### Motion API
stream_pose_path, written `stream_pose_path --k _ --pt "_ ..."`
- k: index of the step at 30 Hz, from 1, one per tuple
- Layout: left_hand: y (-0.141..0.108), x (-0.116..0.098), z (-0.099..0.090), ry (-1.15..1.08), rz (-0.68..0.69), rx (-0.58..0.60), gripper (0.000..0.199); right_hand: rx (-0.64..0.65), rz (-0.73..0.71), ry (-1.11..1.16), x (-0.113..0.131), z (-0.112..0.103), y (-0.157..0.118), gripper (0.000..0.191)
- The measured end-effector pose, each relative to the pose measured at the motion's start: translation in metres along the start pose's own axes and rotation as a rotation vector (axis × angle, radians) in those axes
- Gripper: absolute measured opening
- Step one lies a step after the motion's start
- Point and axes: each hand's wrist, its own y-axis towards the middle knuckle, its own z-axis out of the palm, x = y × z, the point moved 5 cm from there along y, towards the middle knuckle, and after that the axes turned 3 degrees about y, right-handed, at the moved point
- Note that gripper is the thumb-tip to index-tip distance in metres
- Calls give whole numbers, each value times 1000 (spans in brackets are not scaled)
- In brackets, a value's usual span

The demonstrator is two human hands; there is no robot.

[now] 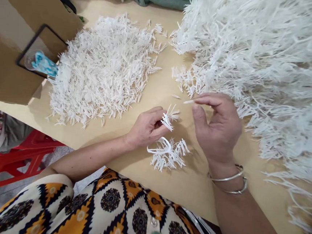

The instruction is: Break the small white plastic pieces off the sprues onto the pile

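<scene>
My left hand (pixel 147 128) is closed around a small bunch of white plastic sprigs (pixel 169 119), whose spiky tips stick out past the thumb and forefinger. Between the thumb and forefinger of my right hand (pixel 218 128) is one thin white sprig (pixel 189 101), its point toward the left. The two hands are apart. Just below my left hand lies a branching white piece (pixel 169 155) with a curled strip. A single loose sprig (pixel 175 96) rests on the table near my right fingertips.
A broad heap of short white sprigs (pixel 106 65) covers the table (pixel 129 169) at left. Long white branched stems (pixel 269 65) pile up at right. A cardboard box (pixel 10 64) with a black wire frame stands at far left, above a red stool (pixel 6 166). Cloth lies at the back.
</scene>
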Motion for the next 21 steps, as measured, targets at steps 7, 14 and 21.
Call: stream_pose_path --k 7,14,21 --pt "-1 4 -3 -5 10 -71 23 344 -28 -55 27 23 -8 13" --pt "-2 12 0 -130 -229 -73 23 282 170 38 10 21 -8 6" --pt "1 11 -1 -230 -215 33 13 238 327 42 -10 18 -10 11"
